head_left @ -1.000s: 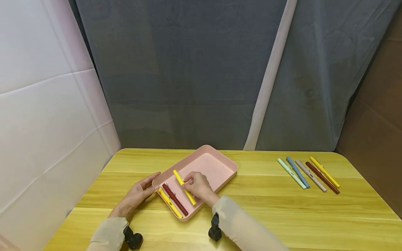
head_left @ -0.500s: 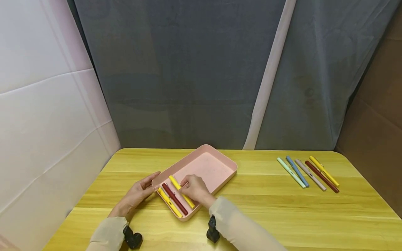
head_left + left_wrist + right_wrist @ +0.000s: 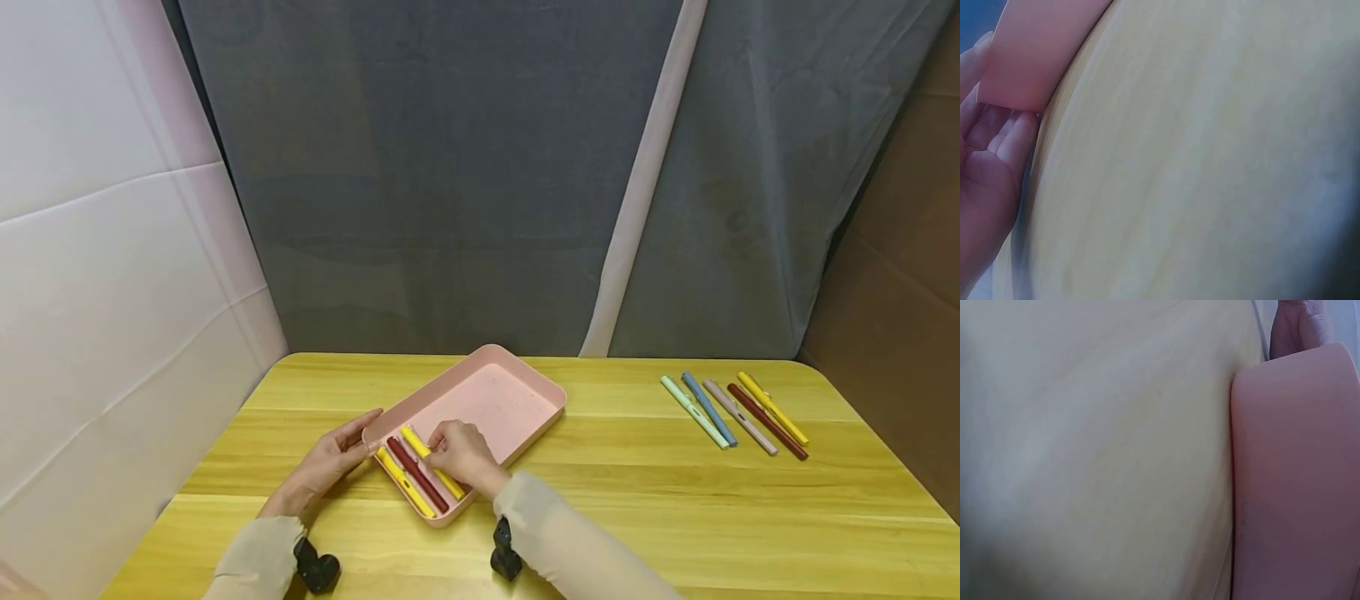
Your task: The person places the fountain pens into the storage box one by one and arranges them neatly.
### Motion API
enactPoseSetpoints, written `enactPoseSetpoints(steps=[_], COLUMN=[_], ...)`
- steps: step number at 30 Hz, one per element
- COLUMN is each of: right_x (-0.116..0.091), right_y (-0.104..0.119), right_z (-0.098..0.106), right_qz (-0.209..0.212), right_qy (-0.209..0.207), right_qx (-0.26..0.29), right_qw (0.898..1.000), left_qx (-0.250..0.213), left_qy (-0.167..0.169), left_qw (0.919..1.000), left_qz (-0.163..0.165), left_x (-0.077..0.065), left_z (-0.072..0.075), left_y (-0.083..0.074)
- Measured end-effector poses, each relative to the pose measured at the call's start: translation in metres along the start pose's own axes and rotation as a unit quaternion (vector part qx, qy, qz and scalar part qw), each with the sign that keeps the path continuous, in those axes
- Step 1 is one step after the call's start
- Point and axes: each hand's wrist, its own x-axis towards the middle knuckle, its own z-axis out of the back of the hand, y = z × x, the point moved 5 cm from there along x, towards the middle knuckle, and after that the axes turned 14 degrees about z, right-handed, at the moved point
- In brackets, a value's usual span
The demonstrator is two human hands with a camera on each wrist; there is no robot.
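A shallow pink tray [image 3: 517, 398] lies at a slant on the wooden table. At its left corner my left hand [image 3: 324, 465] holds the wall, the thumb by the rim and the fingers along the outside. My right hand [image 3: 467, 457] reaches over the near wall and pinches a capped yellow pen [image 3: 447, 485] inside the tray. To the left of that pen lie a dark red pen [image 3: 417, 473] and another yellow pen [image 3: 405, 482], roughly parallel. In the right wrist view the tray wall [image 3: 1297, 475] hides the right fingers and the pens.
Farther right on the table [image 3: 637, 508], several pens lie slanted in a row: a mint green pen [image 3: 693, 412], a blue pen [image 3: 709, 409], a greyish pink pen [image 3: 740, 417], a dark red pen [image 3: 767, 422] and a yellow pen [image 3: 773, 407]. A grey curtain [image 3: 450, 183] hangs behind.
My right hand has moved the pinched yellow pen leftward and down, close beside the dark red pen in the tray. The left hand has stayed at the tray's corner.
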Motion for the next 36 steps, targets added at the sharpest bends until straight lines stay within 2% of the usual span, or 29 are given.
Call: enactPoseSetpoints(steps=[11,36], right_x=[-0.0005,0.0002], right_y=[0.0016,0.0033], right_z=[-0.0021,-0.0056], right_qz=[0.001,-0.002], right_qy=[0.008,0.012], right_qx=[-0.015,-0.037], right_qw=[1.0,0.999], left_qx=[0.005,0.016], left_qy=[0.008,-0.001], left_qw=[1.0,0.9999], left_qz=[0.0,0.0], left_x=[-0.0027,-0.0013], left_z=[0.0001,0.0008], left_y=[-0.0009,-0.0001])
